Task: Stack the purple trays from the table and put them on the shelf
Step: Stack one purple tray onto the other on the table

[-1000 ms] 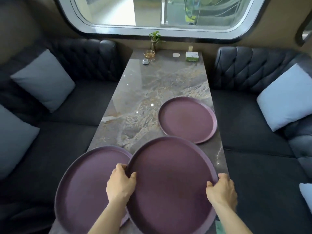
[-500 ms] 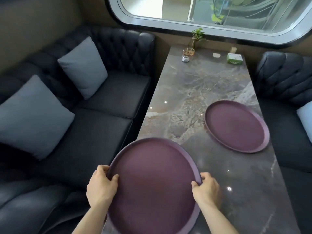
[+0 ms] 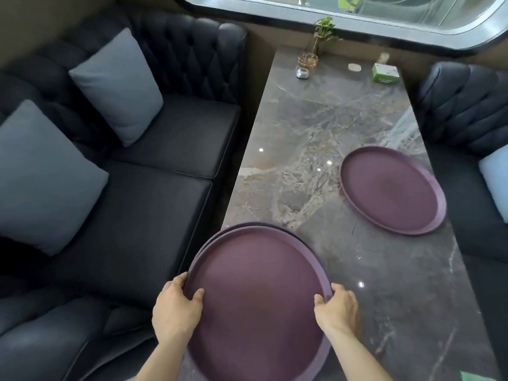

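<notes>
A round purple tray (image 3: 258,292) lies on top of a second purple tray (image 3: 236,226) at the near left end of the marble table (image 3: 316,127); only the lower tray's far rim shows. My left hand (image 3: 176,312) grips the top tray's left rim and my right hand (image 3: 336,309) grips its right rim. A third purple tray (image 3: 390,189) lies alone farther back near the table's right edge. No shelf is in view.
Dark sofas flank the table, with grey cushions (image 3: 118,83) on the left one and a pale cushion (image 3: 494,185) on the right. At the far end stand a small plant (image 3: 324,31), a glass (image 3: 308,60), a metal shaker (image 3: 302,74) and a green box (image 3: 384,72).
The tray in my hands has moved left from beside the near-left tray to on top of it. My view has swung left and down.
</notes>
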A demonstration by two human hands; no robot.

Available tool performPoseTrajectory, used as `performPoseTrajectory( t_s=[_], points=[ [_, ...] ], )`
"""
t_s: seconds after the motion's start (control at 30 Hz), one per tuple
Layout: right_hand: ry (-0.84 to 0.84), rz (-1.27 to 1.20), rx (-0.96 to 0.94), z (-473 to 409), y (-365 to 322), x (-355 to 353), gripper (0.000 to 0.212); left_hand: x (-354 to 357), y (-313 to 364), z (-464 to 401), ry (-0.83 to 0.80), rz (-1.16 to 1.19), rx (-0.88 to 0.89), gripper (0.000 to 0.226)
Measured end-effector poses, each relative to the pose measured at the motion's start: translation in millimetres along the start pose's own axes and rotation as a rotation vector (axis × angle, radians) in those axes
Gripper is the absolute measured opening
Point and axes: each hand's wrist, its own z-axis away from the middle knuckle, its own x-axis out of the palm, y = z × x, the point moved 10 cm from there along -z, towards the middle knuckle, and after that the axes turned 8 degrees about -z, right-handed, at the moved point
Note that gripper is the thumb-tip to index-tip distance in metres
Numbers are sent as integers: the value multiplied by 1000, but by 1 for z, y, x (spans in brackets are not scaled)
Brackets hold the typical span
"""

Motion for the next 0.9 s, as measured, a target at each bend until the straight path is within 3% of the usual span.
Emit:
performPoseTrajectory(
  t_s=[0.47, 0.63, 0.73, 0.9],
  points=[
    [-38, -13, -112, -6, -15, 15, 69, 5, 4, -6, -10, -6, -11, 64],
    [-38, -164, 34, -1, 2, 20, 75, 22, -3, -10, -123, 89, -104, 76],
    [-55, -207, 145, 0, 14, 21, 68, 29, -13, -14, -170, 157, -215, 69],
    [1, -335, 206, 2, 27, -2, 41, 12, -5, -12, -106, 173, -262, 50]
  ],
)
